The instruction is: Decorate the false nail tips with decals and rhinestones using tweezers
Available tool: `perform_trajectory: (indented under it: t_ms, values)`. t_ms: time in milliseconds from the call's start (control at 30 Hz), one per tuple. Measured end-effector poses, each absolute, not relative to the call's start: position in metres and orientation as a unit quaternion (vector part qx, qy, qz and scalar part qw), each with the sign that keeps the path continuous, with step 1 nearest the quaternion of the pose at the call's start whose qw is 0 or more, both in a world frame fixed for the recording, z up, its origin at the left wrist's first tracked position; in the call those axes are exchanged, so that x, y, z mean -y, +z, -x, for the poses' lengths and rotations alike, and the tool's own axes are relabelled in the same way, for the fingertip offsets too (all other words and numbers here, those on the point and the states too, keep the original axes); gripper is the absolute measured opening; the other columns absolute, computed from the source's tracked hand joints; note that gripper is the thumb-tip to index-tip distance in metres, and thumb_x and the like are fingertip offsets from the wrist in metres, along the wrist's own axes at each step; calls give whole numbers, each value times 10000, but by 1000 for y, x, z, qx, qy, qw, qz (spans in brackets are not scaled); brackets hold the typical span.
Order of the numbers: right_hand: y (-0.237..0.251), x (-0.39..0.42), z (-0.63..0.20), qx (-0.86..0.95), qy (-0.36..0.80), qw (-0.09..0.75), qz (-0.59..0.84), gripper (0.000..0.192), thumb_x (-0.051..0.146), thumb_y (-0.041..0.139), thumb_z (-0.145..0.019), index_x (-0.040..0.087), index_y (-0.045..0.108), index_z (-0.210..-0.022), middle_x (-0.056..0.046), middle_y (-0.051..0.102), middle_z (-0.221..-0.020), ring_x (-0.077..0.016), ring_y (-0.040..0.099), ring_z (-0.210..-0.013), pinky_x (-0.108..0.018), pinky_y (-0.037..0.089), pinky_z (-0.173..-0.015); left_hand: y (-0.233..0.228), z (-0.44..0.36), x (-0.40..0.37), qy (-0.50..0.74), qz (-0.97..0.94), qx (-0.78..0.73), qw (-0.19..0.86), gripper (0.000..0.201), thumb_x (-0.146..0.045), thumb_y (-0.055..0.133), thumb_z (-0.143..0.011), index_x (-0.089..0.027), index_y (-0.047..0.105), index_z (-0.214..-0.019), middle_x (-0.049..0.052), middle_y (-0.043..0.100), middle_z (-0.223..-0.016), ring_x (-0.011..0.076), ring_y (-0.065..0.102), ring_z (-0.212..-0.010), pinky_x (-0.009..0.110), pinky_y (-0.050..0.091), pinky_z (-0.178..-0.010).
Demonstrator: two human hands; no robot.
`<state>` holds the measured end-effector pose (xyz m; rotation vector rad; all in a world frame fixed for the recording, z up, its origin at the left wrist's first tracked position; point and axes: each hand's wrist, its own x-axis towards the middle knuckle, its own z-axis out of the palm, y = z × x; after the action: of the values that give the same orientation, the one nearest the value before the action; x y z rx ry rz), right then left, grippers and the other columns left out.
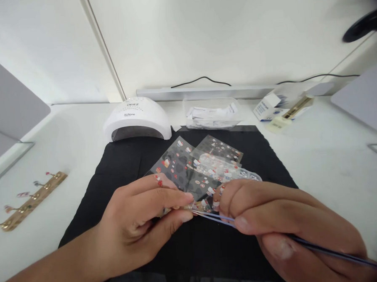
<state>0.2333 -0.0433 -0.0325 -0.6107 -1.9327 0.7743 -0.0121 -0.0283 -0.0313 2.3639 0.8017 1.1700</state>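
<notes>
Both hands, left (142, 221) and right (284, 224), pinch what looks like tweezers (211, 217) over sticker sheets (196, 170).

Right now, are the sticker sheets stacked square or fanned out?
Fanned out. The sticker sheets overlap at different angles on the black mat, corners splayed; the left hand pinches their near end.

Bright, even light washes the scene from above, so the white tabletop (319, 159) nearly bleaches out and shadows stay faint. My left hand (139, 227) casts only a soft shadow on the matte black cloth mat (114, 170). My right hand (288, 232), close to the lens, looks slightly blurred. Edges bow outward, and the right corners darken.
</notes>
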Motion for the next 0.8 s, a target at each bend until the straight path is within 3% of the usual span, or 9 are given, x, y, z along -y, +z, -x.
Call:
perform_trajectory:
  t_ms: [333,467,800]
  values:
    - [-32,42,-229,774,319,479,263,350,-3,548,-803,209,717,-1025,-76,726,-830,-236,734,-794,-347,645,-706,-33,10,29,419,-810,-329,244,103,-142,724,-867,-136,717,-969,54,752,-834,129,727,-778,152,556,-623]
    - [-41,37,-225,755,325,521,229,344,24,543,-819,202,724,-1050,-63,708,-787,-225,719,-752,-365,635,-695,-33,9,29,429,-792,-336,274,105,-143,732,-860,-151,722,-964,33,746,-818,114,717,-771,145,558,-663]
    - [-48,34,-222,727,381,535,199,300,113,508,-923,193,723,-1116,-80,695,-824,-205,678,-760,-387,607,-715,-38,11,30,426,-770,-344,329,262,-134,760,-818,-220,711,-1060,-5,694,-843,95,664,-771,175,545,-713]
